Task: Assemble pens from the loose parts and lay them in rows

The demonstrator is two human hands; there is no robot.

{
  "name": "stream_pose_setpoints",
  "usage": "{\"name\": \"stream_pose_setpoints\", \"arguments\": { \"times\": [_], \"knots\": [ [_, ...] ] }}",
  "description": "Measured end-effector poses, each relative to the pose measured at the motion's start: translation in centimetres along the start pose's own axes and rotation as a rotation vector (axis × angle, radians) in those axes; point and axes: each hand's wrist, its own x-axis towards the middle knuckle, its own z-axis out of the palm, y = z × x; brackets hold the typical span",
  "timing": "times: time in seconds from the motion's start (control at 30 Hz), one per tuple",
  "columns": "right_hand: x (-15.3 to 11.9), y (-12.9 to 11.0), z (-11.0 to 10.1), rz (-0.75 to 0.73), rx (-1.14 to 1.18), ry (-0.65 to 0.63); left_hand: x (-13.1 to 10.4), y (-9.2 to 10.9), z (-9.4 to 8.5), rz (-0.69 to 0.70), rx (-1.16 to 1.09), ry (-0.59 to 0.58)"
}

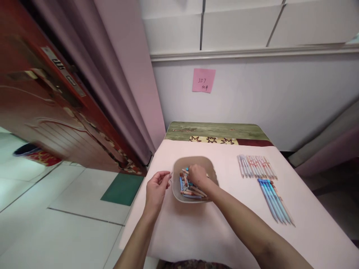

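A beige rounded-square box stands on the white-covered table, with several pens in blue, orange and brown lying jumbled inside. At its left rim, my left hand pinches a thin pale loop that looks like the box's handle. My right hand reaches down into the box with its fingers curled among the pens. Its fingertips are hidden, so what they grip cannot be seen. To the right lie two neat groups: a row of pale pens with reddish marks and, nearer me, several blue pens beside a light brown one.
The table's far end shows a green patterned surface beyond the white cover. Behind it is a wall with a pink note. A red-brown door and purple curtain stand left; a green mat lies on the tiles.
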Motion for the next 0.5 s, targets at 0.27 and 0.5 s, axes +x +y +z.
{"name": "stream_pose_setpoints", "arguments": {
  "times": [0.27,0.5],
  "knots": [
    [-2.4,1.9,-1.5,-0.001,0.16,0.083,0.7,1.1,1.7,-0.03,-0.098,-0.018],
    [-6.1,3.3,-2.8,-0.154,0.601,0.203,1.0,0.8,6.3,-0.241,-0.309,-0.211]
  ]
}}
